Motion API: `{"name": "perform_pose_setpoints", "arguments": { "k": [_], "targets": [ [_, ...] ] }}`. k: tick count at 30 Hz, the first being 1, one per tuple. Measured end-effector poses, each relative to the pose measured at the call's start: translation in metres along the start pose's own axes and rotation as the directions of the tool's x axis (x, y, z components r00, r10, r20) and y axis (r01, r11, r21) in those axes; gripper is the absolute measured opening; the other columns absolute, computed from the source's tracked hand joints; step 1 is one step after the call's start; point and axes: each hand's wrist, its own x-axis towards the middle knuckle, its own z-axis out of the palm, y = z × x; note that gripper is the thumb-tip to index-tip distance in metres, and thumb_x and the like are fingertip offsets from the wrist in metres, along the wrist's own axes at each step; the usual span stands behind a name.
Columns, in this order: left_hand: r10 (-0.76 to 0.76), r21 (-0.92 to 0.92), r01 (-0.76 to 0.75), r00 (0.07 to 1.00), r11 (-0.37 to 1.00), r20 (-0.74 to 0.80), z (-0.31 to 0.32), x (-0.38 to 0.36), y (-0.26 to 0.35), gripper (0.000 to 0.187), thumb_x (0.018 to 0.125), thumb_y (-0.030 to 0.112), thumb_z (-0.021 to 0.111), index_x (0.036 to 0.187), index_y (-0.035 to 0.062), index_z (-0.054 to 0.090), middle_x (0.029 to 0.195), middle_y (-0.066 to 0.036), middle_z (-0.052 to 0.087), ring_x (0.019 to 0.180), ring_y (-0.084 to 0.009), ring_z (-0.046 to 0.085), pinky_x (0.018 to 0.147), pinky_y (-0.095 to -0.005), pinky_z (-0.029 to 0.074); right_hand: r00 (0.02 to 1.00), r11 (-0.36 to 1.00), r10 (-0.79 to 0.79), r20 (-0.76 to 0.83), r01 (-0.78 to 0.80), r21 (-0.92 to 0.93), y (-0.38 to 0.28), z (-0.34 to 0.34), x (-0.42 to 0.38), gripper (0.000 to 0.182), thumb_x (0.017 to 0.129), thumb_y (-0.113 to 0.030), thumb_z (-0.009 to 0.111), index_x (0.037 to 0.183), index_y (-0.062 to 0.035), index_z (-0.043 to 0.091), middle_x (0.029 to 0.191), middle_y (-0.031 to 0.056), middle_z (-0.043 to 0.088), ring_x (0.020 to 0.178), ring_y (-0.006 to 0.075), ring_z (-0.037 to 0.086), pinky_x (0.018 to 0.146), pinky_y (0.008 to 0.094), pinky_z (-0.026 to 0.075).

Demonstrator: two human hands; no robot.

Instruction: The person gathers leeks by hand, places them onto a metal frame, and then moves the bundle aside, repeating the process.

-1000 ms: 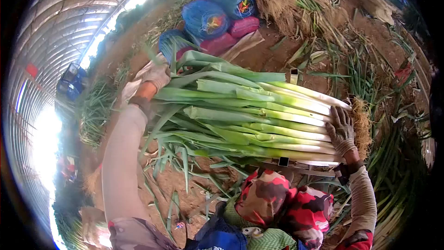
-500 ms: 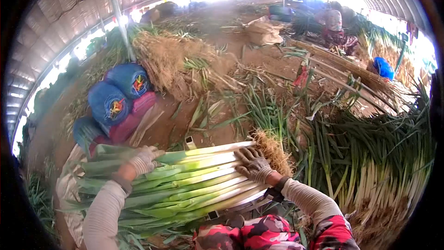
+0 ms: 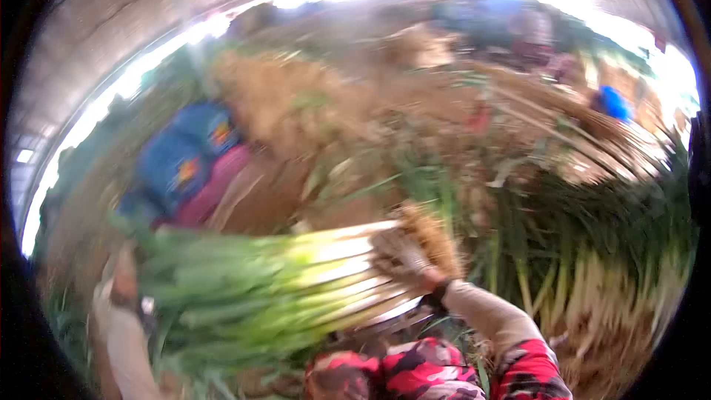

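Observation:
A broad bundle of long green onions (image 3: 296,274) lies across in front of my lap, leaves to the left, brown roots to the right. On the white stalks beside the roots rests my right hand (image 3: 400,255), gloved, its fingers laid over the onions and somewhat blurred. My left hand (image 3: 124,263) is at the far left by the leaf ends; motion smears it, so its fingers and any contact with the leaves cannot be made out. Under the bundle, only a little of a metal support shows.
Blue and pink sacks (image 3: 178,155) stand beyond the leaves. A pile of rooted onions (image 3: 281,96) lies farther back. More green onions (image 3: 592,252) stand in a thick row at right. Long poles (image 3: 555,115) lie behind them. Another person (image 3: 533,37) is in the back right.
My left hand has moved left, off the middle of the leaves to their far end. My right hand stays near the roots. The view is now blurred.

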Motion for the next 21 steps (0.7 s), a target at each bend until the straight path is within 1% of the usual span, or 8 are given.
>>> {"name": "perform_pose_setpoints", "arguments": {
  "k": [5, 6, 10, 13, 14, 17, 19, 21],
  "targets": [
    [0.031, 0.564, 0.171, 0.943, 0.808, -0.330, -0.060, -0.066, -0.005, 0.024, 0.078, 0.016, 0.055, 0.096, 0.0011, 0.064, 0.090, -0.015, 0.065, 0.082, -0.0286, 0.063, 0.072, -0.0414, 0.051, 0.990, 0.991, 0.126, 0.055, -0.128, 0.031, -0.038, -0.023, 0.000, 0.059, 0.096, -0.035, 0.046, 0.146, -0.0094, 0.030, 0.153, 0.0117, 0.024, 0.144, 0.0281, 0.014, 0.116, 0.0391, 0.008],
    [0.086, 0.600, 0.179, 0.918, 0.780, -0.386, -0.059, -0.065, 0.011, 0.024, 0.077, 0.016, 0.056, 0.094, 0.0012, 0.064, 0.089, -0.016, 0.064, 0.082, -0.0292, 0.063, 0.072, -0.0420, 0.051, 0.996, 0.993, -0.088, 0.009, 0.089, -0.074, 0.024, 0.011, 0.013, 0.058, 0.097, -0.035, 0.046, 0.146, -0.0086, 0.031, 0.152, 0.0127, 0.027, 0.143, 0.0291, 0.018, 0.115, 0.0393, 0.011],
    [0.435, 0.742, 0.056, 0.779, 0.668, -0.451, -0.018, -0.037, 0.065, 0.022, 0.072, 0.015, 0.059, 0.087, 0.0014, 0.066, 0.087, -0.017, 0.064, 0.078, -0.0315, 0.063, 0.069, -0.0444, 0.050, 0.999, 0.962, -0.019, 0.046, 0.031, -0.272, 0.002, 0.007, 0.021, 0.057, 0.099, -0.037, 0.039, 0.146, -0.0080, 0.030, 0.151, 0.0137, 0.028, 0.140, 0.0300, 0.021, 0.114, 0.0411, 0.012],
    [0.497, 0.838, -0.141, 0.851, 0.528, -0.170, 0.063, 0.010, 0.112, 0.022, 0.068, 0.017, 0.061, 0.083, 0.0026, 0.067, 0.084, -0.018, 0.064, 0.076, -0.0323, 0.063, 0.070, -0.0457, 0.050, 1.000, 0.936, 0.003, 0.027, 0.007, -0.352, 0.033, 0.019, 0.026, 0.057, 0.098, -0.038, 0.038, 0.147, -0.0088, 0.030, 0.152, 0.0130, 0.028, 0.141, 0.0303, 0.020, 0.115, 0.0415, 0.011],
    [0.263, 0.837, -0.268, 0.952, 0.477, 0.155, 0.091, 0.019, 0.126, 0.026, 0.068, 0.025, 0.062, 0.084, 0.0045, 0.065, 0.088, -0.018, 0.065, 0.081, -0.0344, 0.063, 0.074, -0.0497, 0.048, 1.000, 0.926, -0.005, 0.027, 0.015, -0.377, 0.042, 0.025, 0.028, 0.057, 0.098, -0.038, 0.038, 0.147, -0.0089, 0.029, 0.152, 0.0128, 0.028, 0.141, 0.0308, 0.020, 0.115, 0.0419, 0.012],
    [0.225, 0.602, -0.458, 0.878, 0.654, 0.423, 0.169, 0.024, 0.058, 0.064, 0.080, 0.052, 0.056, 0.126, 0.0069, 0.057, 0.134, -0.017, 0.050, 0.127, -0.0348, 0.044, 0.108, -0.0502, 0.029, 0.999, 0.892, 0.013, 0.039, 0.006, -0.453, 0.042, 0.027, 0.031, 0.057, 0.098, -0.038, 0.036, 0.147, -0.0091, 0.030, 0.152, 0.0127, 0.027, 0.140, 0.0320, 0.021, 0.115, 0.0430, 0.013],
    [-0.219, 0.645, -0.321, 0.759, 0.694, 0.613, 0.180, 0.049, 0.008, 0.071, 0.085, 0.063, 0.043, 0.138, 0.0157, 0.047, 0.142, -0.009, 0.044, 0.134, -0.0293, 0.037, 0.107, -0.0481, 0.031, 0.999, 0.856, -0.016, 0.041, 0.035, -0.516, 0.061, 0.031, 0.032, 0.057, 0.098, -0.038, 0.036, 0.147, -0.0092, 0.030, 0.152, 0.0126, 0.027, 0.140, 0.0317, 0.022, 0.115, 0.0429, 0.013],
    [-0.379, 0.696, -0.324, 0.655, 0.641, 0.654, 0.151, 0.047, 0.006, 0.076, 0.086, 0.066, 0.037, 0.141, 0.0132, 0.042, 0.146, -0.009, 0.039, 0.135, -0.0293, 0.036, 0.107, -0.0477, 0.030, 0.999, 0.875, -0.011, 0.039, 0.028, -0.484, 0.058, 0.034, 0.031, 0.057, 0.098, -0.038, 0.036, 0.146, -0.0088, 0.030, 0.152, 0.0127, 0.027, 0.140, 0.0316, 0.022, 0.115, 0.0427, 0.012]
  ]
}}
